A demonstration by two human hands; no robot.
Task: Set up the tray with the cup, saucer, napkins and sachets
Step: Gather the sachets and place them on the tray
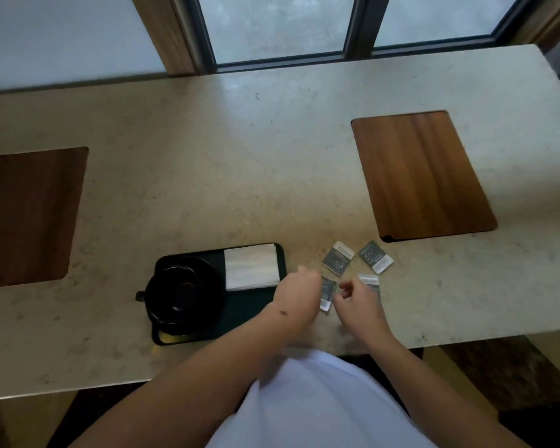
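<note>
far left: dark brown wooden rectangular panel [29,218] set flush into the pale speckled stone bench [227,150], partly cut off by the frame edge

tray: black rectangular tray [256,313] near the front edge of the bench, left of centre

cup and saucer: black cup [178,294] sitting on a black round saucer [207,279] at the tray's left end, its little handle poking out past the left rim

napkins: white folded paper napkins [251,268] lying flat in the far right corner of the tray, just beside the saucer

left hand: left hand [299,291] hovers over the tray's right edge, grip curled in, and it looks like it's touching or pinching a small grey sachet with a white end [327,297], but the fingertips are hidden so I honestly can't tell if it's holding it

right hand: right hand [358,300] just beside the left one, grip loosely curled over another grey and white sachet [370,284]; can't tell if it's actually gripping it either

loose sachets: two more grey and white sachets [338,258] lying flat on the bench a bit beyond the hands, side by side, none of them on the tray

right: second brown wooden rectangular panel [424,176] in the bench, well apart from the sachets

bottom: white shirt [314,402] of the person
</note>
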